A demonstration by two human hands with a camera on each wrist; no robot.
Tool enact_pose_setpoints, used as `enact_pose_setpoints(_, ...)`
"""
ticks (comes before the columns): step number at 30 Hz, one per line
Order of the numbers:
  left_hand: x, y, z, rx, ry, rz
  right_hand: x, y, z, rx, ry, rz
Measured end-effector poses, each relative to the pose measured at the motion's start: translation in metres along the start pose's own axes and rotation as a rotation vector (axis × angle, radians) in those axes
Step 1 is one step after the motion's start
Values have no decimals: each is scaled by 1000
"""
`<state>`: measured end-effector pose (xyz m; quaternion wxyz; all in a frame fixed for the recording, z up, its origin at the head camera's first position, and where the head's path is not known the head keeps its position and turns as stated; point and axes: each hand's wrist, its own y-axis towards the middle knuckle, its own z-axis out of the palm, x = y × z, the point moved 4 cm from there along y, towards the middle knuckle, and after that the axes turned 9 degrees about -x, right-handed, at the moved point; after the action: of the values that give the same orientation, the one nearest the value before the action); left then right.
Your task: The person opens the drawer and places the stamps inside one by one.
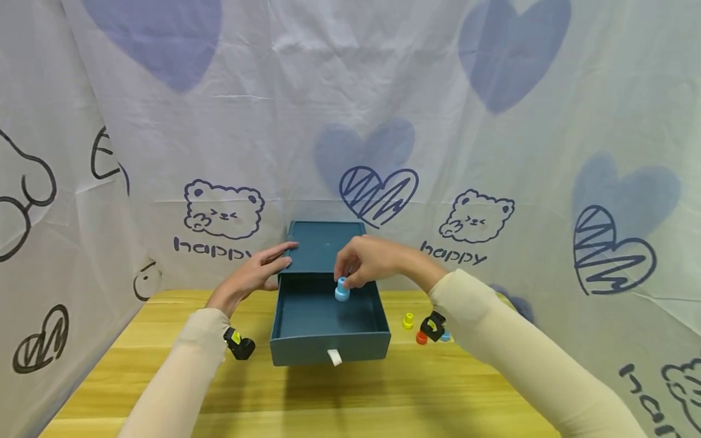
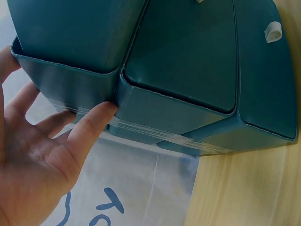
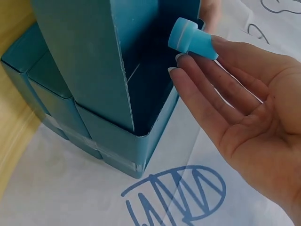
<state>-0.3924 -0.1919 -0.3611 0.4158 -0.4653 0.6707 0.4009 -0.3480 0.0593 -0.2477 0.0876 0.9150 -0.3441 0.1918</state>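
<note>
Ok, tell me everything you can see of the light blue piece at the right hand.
The blue piece is small, smooth and plastic-looking: a round, wider cap end on a narrower stem. The right hand holds it at the fingertips; in the head view it stands roughly upright, wide end down, over the open drawer of the teal box, near the drawer's back. Whether it touches the drawer floor cannot be told. Nothing else touches it.
</note>
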Motion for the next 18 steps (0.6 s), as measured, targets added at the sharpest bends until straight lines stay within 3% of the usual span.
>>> enact_pose_setpoints(18,-2,-1,1,-15,27,-13,24,28,12,32,-51,-58)
